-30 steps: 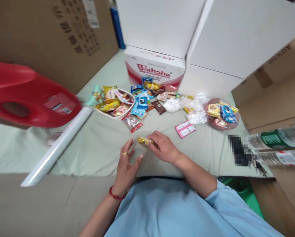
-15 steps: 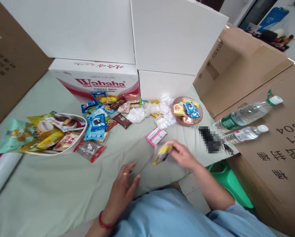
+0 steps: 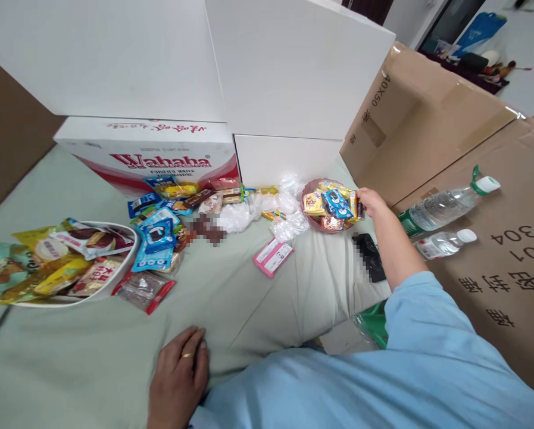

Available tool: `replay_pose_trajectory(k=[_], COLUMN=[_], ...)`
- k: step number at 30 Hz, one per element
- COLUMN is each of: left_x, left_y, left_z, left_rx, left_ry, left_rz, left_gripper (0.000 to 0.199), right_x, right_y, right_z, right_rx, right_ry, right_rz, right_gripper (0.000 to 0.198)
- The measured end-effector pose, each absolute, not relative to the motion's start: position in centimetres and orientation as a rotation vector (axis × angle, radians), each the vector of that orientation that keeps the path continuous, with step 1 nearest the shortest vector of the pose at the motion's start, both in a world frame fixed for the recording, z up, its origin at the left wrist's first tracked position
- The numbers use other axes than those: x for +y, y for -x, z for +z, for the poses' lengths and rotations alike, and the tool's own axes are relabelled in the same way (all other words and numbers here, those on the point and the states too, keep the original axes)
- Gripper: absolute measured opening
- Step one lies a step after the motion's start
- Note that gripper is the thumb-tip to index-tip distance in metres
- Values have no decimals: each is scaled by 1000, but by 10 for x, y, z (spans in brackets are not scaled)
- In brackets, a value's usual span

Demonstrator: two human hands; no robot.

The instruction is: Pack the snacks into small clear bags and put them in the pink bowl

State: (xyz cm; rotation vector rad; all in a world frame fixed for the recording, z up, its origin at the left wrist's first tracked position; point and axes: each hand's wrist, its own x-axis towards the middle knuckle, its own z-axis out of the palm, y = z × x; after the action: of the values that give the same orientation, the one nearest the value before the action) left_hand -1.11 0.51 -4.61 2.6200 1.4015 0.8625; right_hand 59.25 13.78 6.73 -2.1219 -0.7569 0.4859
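Observation:
My right hand (image 3: 370, 202) reaches out to the right rim of a pinkish round bowl (image 3: 308, 223). Its fingers are closed on a small yellow-and-dark snack packet (image 3: 358, 207), partly hidden by the fingertips. In the bowl lie a blue snack packet (image 3: 337, 202), a yellow packet (image 3: 314, 203) and other wrapped snacks. My left hand (image 3: 180, 372) rests on the pale green sheet near my body, its fingers curled together with nothing visible in them. A pink-and-white packet (image 3: 273, 257) lies on the sheet between the hands.
A white bowl (image 3: 126, 262) heaped with snacks stands at left. Blue packets (image 3: 157, 238) and crumpled clear plastic (image 3: 289, 226) lie along the Wahaha box (image 3: 159, 158). Two bottles, one large (image 3: 449, 205) and one small (image 3: 445, 243), stand near the cardboard box (image 3: 485, 262) at right.
My right hand has moved away to the right, from in front of me to the round bowl, carrying the yellow-and-dark packet. My left hand has drawn back and settled on the sheet, fingers closing.

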Motion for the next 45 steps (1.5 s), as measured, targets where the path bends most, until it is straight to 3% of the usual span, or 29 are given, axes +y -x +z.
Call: replay_pose_trajectory(k=[7, 12, 18, 24, 27, 30, 33, 37, 40, 45], left_x=[7, 5, 3, 0, -1, -2, -3, -6, -9, -7], left_y=[14, 12, 12, 13, 12, 11, 10, 11, 14, 0], left_z=[-47, -45, -49, -54, -54, -52, -52, -49, -40, -10], left_rx=[1378, 1389, 1397, 1401, 1415, 1424, 1436, 1438, 1476, 1513], left_ry=[-2680, -2634, -2603, -2549, -2503, -2455, -2406, -2303, -2110, -1442], left_rz=[861, 842, 863, 895, 918, 925, 935, 988, 1040, 969], left_gripper=[21, 22, 24, 21, 19, 18, 17, 16, 18, 36], right_x=[141, 122, 116, 114, 103, 88, 88, 116, 128, 80], right_y=[-568, -543, -524, -537, -526, -482, -416, -352, -335, -301], right_z=[40, 33, 29, 39, 53, 59, 48, 27, 24, 31], right_rx=[-838, -1065, -1151, -1136, -1126, -1243, -1579, -1706, -1704, -1684], right_ry=[2311, 2457, 2474, 2400, 2339, 2080, 1882, 2078, 2183, 1690], right_rz=[208, -149, -296, -129, -192, -264, -33, 120, 253, 241], right_gripper=[42, 21, 31, 29, 36, 39, 34, 35, 27, 22])
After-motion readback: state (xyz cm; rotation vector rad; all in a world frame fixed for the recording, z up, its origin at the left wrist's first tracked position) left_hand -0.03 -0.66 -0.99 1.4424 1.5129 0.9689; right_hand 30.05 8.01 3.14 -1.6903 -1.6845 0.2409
